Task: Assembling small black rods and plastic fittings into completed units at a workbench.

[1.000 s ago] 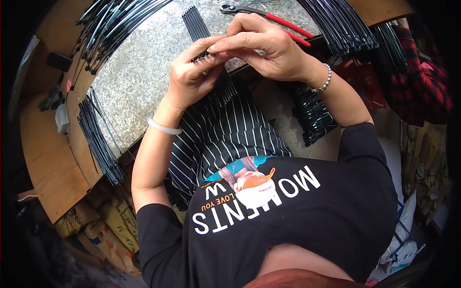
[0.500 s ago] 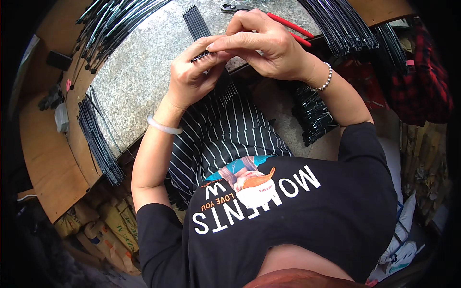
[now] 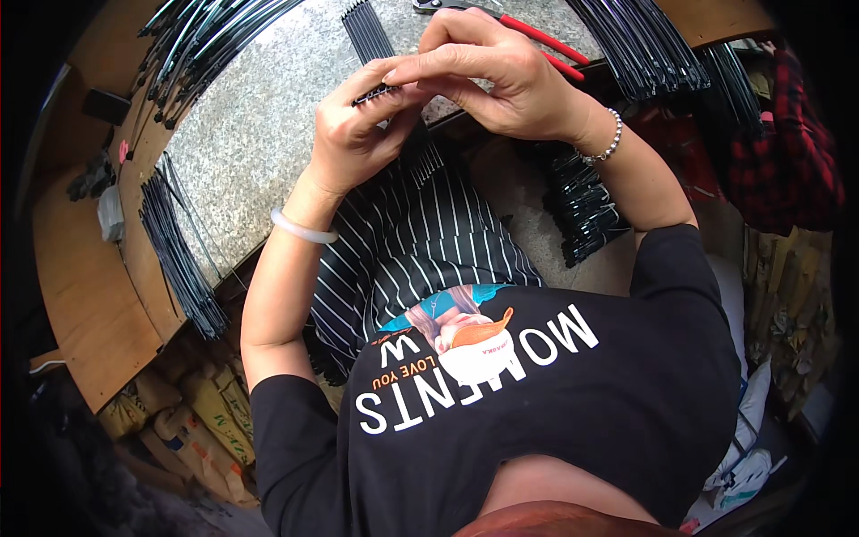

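My left hand (image 3: 358,125) is closed, with a short row of small black rod-like pieces (image 3: 372,94) between its thumb and fingers. My right hand (image 3: 506,80) meets it at the fingertips, its thumb and forefinger pinched at the end of that row. Whatever the right fingertips hold is too small and too covered to name. Beneath both hands runs a flat band of thin black rods (image 3: 367,31), side by side, from the stone tabletop past the table edge towards my striped apron. The hands hide its middle.
Red-handled pliers (image 3: 546,40) lie beyond my right hand on the speckled stone tabletop (image 3: 242,134). Bundles of black rods rest at the far left (image 3: 201,45), near left (image 3: 183,259) and far right (image 3: 640,45). More black pieces (image 3: 582,206) sit below the table. A red-checked sleeve (image 3: 778,152) shows at right.
The view has shifted slightly, so the table and pliers sit a little higher. My hands stay together, and my right fingers have moved slightly along the row.
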`<state>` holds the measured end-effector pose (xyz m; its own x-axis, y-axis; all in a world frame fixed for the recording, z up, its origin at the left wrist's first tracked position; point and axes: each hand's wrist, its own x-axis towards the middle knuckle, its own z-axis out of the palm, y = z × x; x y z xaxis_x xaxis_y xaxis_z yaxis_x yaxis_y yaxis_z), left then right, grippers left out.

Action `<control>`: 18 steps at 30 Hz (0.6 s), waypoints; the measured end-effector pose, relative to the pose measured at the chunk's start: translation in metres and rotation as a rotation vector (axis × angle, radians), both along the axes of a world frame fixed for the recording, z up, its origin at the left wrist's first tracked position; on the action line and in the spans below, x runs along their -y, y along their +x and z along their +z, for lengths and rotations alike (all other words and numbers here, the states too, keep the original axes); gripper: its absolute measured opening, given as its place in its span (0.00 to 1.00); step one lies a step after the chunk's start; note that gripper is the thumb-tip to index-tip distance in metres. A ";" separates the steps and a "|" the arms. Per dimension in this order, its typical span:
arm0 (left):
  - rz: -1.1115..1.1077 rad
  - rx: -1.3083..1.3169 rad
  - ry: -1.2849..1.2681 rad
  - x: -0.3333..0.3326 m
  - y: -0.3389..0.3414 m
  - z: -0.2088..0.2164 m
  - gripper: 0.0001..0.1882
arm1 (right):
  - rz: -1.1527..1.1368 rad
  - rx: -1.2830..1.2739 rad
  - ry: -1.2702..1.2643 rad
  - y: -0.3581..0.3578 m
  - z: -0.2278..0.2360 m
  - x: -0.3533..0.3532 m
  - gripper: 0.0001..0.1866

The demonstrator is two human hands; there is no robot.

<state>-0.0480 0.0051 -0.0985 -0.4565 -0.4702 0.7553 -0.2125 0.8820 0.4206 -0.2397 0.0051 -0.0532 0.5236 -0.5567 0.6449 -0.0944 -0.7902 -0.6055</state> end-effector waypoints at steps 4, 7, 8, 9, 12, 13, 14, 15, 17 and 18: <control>0.012 -0.008 -0.005 0.001 0.001 -0.005 0.13 | -0.027 -0.046 -0.149 0.001 -0.011 0.005 0.15; 0.014 0.002 -0.012 0.001 0.000 -0.005 0.13 | -0.044 -0.055 -0.228 0.001 -0.016 0.005 0.15; 0.016 0.006 -0.015 0.001 0.000 -0.005 0.13 | -0.042 -0.041 -0.220 0.001 -0.016 0.004 0.15; 0.016 0.007 -0.017 0.001 0.000 -0.005 0.13 | -0.040 -0.026 -0.215 0.002 -0.016 0.005 0.15; 0.006 -0.012 -0.019 0.002 0.000 -0.006 0.13 | 0.021 0.009 -0.036 0.002 -0.020 0.004 0.15; 0.007 -0.012 -0.021 0.002 0.000 -0.006 0.13 | 0.051 0.026 0.054 0.002 -0.020 0.004 0.15; 0.011 0.006 -0.013 0.001 0.000 -0.006 0.13 | 0.052 0.026 0.053 0.002 -0.020 0.004 0.15; 0.016 0.023 -0.005 0.001 0.001 -0.006 0.13 | 0.061 0.007 0.028 0.002 -0.018 0.004 0.14; 0.019 0.040 0.001 0.000 0.001 -0.006 0.13 | 0.079 -0.030 -0.023 0.002 -0.015 0.004 0.14; 0.018 0.088 0.046 0.001 0.002 -0.006 0.13 | 0.078 -0.030 -0.025 0.004 -0.014 0.004 0.14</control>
